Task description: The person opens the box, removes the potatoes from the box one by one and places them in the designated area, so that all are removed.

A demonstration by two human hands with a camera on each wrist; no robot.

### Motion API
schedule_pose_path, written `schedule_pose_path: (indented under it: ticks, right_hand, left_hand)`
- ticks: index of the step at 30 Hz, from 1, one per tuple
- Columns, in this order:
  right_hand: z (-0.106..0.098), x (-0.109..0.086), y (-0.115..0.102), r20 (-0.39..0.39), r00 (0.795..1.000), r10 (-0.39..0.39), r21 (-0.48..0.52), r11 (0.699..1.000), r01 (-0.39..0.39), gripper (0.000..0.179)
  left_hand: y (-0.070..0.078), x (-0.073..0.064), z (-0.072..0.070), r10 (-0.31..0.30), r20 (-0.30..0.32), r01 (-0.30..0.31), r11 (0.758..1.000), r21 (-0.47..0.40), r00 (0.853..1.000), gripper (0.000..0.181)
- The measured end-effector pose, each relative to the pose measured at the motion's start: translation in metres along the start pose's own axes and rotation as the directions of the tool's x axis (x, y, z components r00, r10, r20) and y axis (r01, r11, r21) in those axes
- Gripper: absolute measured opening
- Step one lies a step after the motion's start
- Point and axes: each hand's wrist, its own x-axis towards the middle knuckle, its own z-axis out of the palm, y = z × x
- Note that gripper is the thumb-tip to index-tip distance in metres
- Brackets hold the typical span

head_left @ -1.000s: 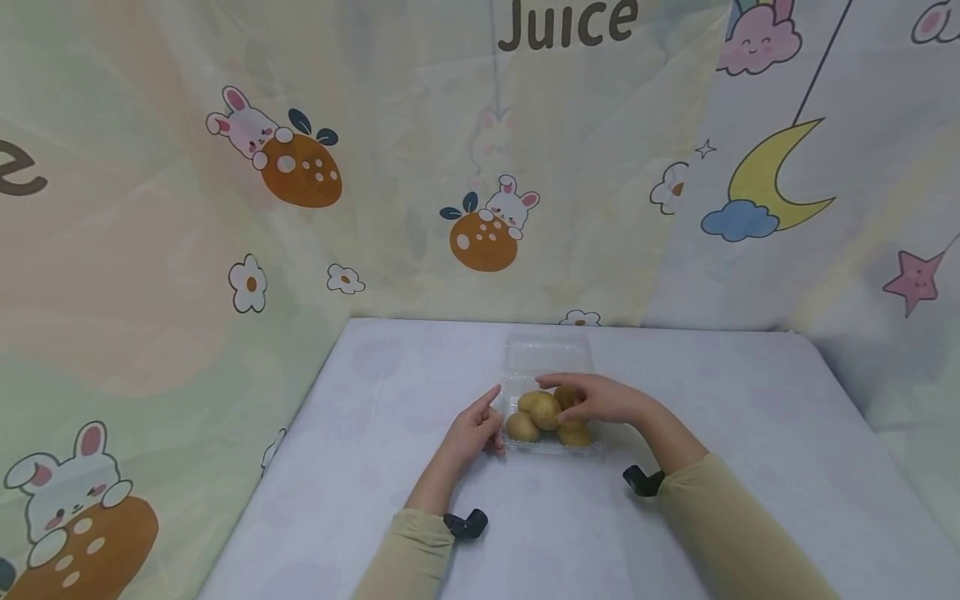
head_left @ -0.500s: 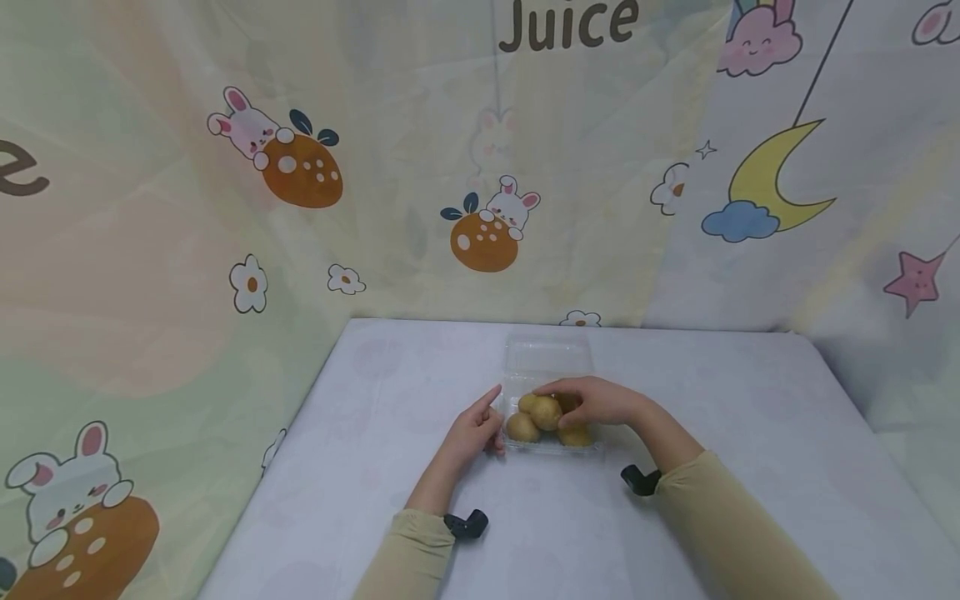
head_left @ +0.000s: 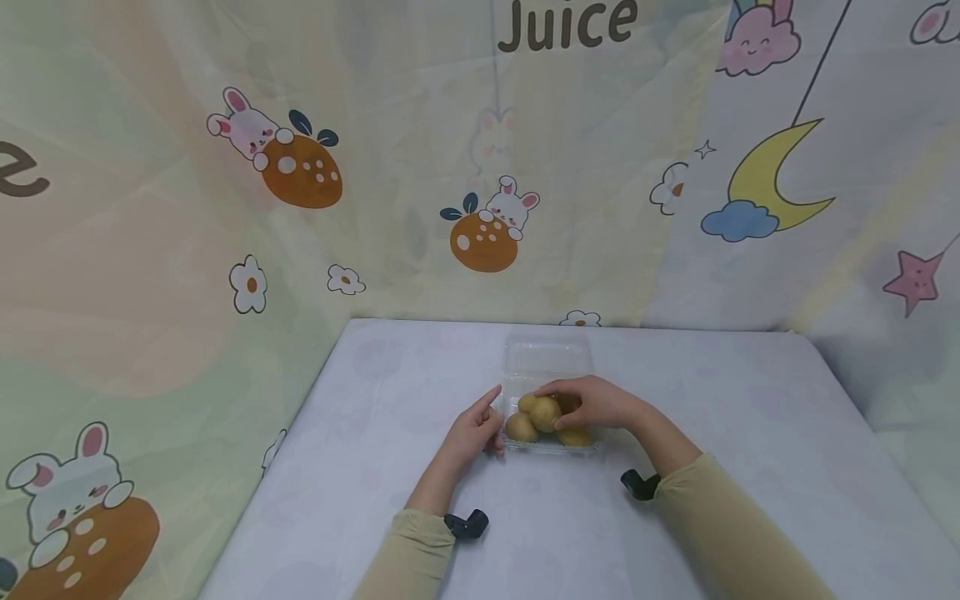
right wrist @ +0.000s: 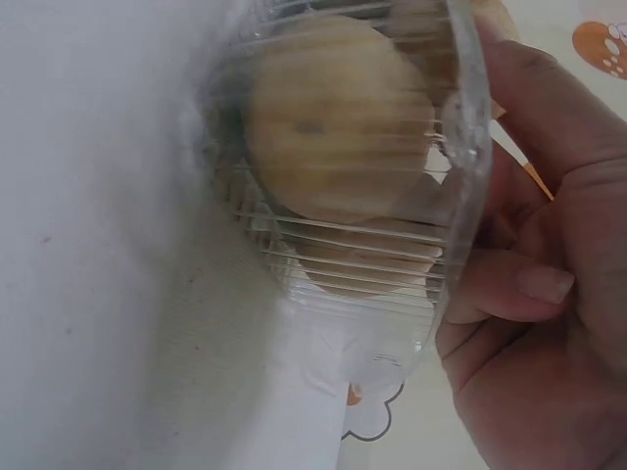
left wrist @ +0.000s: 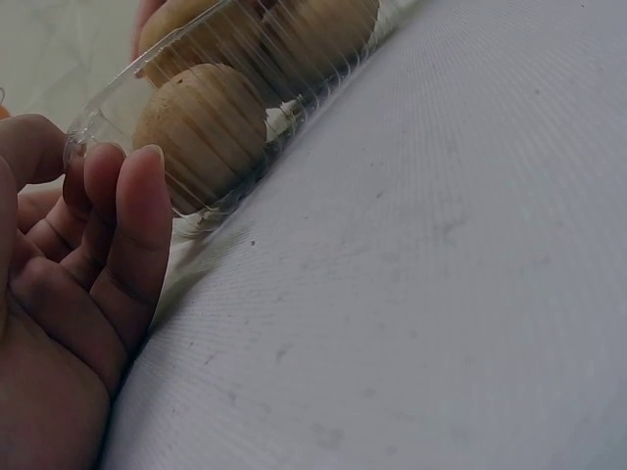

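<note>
Several potatoes sit in a clear plastic container (head_left: 512,446) with its lid (head_left: 549,355) laid open behind it. My right hand (head_left: 606,402) reaches over the container's right side, thumb and fingers curled round the upper middle potato (head_left: 544,414). Its palm hides part of the potatoes at the right. In the right wrist view, another potato (right wrist: 338,117) shows through the ribbed wall beneath the hand. My left hand (head_left: 472,431) is at the container's left wall, index finger stretched along it. The left wrist view shows its fingers (left wrist: 143,211) pinching the rim beside a potato (left wrist: 201,132).
The container stands on a white-covered table (head_left: 405,375), towards its far edge. A printed cloth (head_left: 397,167) with rabbits, fruit and a moon hangs behind and at both sides. A black camera mount (head_left: 467,524) sits on the left wrist, another (head_left: 640,484) on the right.
The right hand's fingers have come down and closed in round the upper middle potato, which has shifted very slightly. The left hand has stayed in place at the container's side.
</note>
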Motion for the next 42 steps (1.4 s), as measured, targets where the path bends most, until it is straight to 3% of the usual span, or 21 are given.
schedule_pose_path:
  ticks: [13,21,32,42]
  right_hand:
    - [-0.003,-0.012,0.012,-0.118,0.992,-0.050,0.018,0.998,0.053,0.057]
    - [-0.009,-0.027,0.023,-0.174,0.984,-0.046,0.103,0.993,0.064,0.060]
    - [-0.015,-0.050,0.050,-0.302,0.951,-0.074,0.157,0.980,0.126,0.057]
    - [-0.016,-0.068,0.069,-0.343,0.939,0.013,0.160,0.986,0.044,0.061]
  left_hand:
    - [0.000,0.001,0.002,-0.006,0.004,0.006,1.000,0.007,1.000,0.056]
    - [-0.001,0.001,0.000,-0.012,0.003,0.012,1.000,-0.007,1.000,0.057]
    - [0.000,0.001,0.000,-0.014,-0.006,0.013,1.000,-0.005,1.000,0.058]
    - [-0.001,0.002,0.000,-0.022,-0.003,0.022,1.000,-0.010,1.000,0.058]
